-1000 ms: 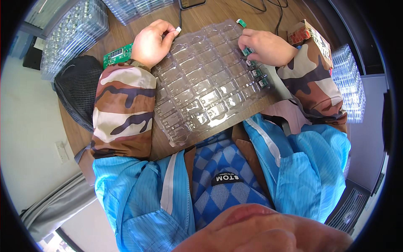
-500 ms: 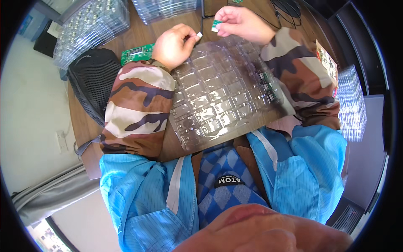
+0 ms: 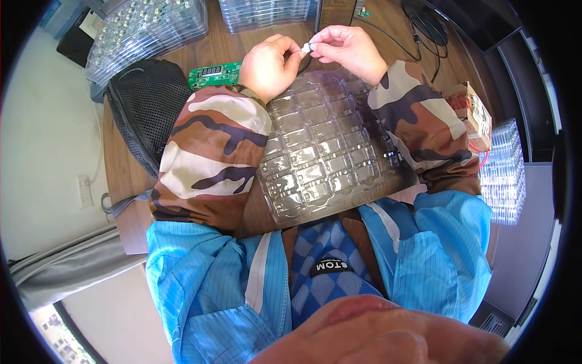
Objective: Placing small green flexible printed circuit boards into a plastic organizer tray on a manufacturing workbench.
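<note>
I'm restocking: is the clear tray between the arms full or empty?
Mostly empty: the tray shows bare compartments, with small boards near its right side; a sleeve covers part.

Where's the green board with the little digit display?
In the head view, the green board lies at upper left, between the black mesh pouch and the left hand.

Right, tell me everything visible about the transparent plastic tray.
The transparent plastic tray looks thin and glossy, moulded into a grid of shallow pockets. It appears to lie flat on the wooden table, by its near edge. Small electronic parts sit along the tray's right side, where the right camouflage sleeve partly hides it; contact is unclear.
</note>
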Available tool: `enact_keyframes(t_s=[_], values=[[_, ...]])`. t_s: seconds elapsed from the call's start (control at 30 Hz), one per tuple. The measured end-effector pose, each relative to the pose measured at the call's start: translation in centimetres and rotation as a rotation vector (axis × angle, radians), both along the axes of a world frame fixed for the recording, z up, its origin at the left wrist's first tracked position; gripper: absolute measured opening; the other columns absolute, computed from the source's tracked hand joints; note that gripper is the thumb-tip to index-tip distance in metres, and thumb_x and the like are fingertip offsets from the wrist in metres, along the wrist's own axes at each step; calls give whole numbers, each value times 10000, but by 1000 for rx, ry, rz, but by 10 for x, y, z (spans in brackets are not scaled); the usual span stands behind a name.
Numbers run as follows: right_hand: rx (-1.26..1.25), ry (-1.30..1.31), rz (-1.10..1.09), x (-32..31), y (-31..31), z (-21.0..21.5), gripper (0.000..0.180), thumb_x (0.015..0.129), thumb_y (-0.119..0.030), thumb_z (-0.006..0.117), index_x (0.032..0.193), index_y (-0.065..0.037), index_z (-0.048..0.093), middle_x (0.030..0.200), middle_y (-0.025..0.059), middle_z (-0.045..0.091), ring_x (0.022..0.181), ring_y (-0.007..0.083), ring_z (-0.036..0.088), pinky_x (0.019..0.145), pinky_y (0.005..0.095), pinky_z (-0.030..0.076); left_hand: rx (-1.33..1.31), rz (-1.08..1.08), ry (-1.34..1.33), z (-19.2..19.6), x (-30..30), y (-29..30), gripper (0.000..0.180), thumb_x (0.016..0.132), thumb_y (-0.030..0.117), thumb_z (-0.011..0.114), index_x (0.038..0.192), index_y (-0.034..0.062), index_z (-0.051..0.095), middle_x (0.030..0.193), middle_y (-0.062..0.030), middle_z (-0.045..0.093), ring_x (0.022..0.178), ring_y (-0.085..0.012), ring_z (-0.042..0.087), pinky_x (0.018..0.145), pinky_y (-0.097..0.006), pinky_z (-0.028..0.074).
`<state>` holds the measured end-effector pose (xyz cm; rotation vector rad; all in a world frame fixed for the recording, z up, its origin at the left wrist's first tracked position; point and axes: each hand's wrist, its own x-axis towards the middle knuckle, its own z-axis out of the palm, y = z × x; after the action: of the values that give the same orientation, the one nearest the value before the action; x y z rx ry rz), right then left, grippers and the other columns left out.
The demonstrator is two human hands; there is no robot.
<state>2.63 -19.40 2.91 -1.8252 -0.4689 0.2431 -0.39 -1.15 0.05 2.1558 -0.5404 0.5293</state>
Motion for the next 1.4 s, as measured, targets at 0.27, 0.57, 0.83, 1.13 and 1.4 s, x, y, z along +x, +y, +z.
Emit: enact_keyframes(t_s=[0.27,0.57,0.83,1.13,1.4], values=[[-96,-231,-47,-3,9,-6,121,776,-75,619,870,-7,655,769,63,662,729,107,627,672,235,501,8,68,-15,-1,0,-1,155,765,187,635,764,34,616,749,-121,593,672,-292,584,594,-353,455],[-60,-221,-58,-1,10,-7,117,776,-87,624,861,-17,664,767,50,668,716,107,629,663,234,498,-4,119,-47,-1,-1,-3,147,764,187,632,761,41,621,750,-112,596,667,-291,588,587,-353,458],[-237,-275,-76,-6,8,0,154,826,-62,600,953,25,603,852,43,648,785,78,602,706,206,490,13,108,-36,-2,2,-4,163,769,195,633,775,33,623,749,-117,600,664,-287,589,589,-347,456],[-683,-507,-176,-99,-92,63,171,796,-175,624,827,-6,620,722,122,610,639,208,606,587,304,470,-9,126,61,-2,3,0,174,771,256,620,741,85,616,778,-85,606,711,-290,588,613,-384,459],[-1782,-71,-435,-207,-209,32,272,669,-167,682,914,-80,601,945,98,590,804,283,613,684,363,499,13,116,65,-8,7,7,175,772,259,621,735,88,614,766,-77,600,699,-284,586,602,-376,454]])
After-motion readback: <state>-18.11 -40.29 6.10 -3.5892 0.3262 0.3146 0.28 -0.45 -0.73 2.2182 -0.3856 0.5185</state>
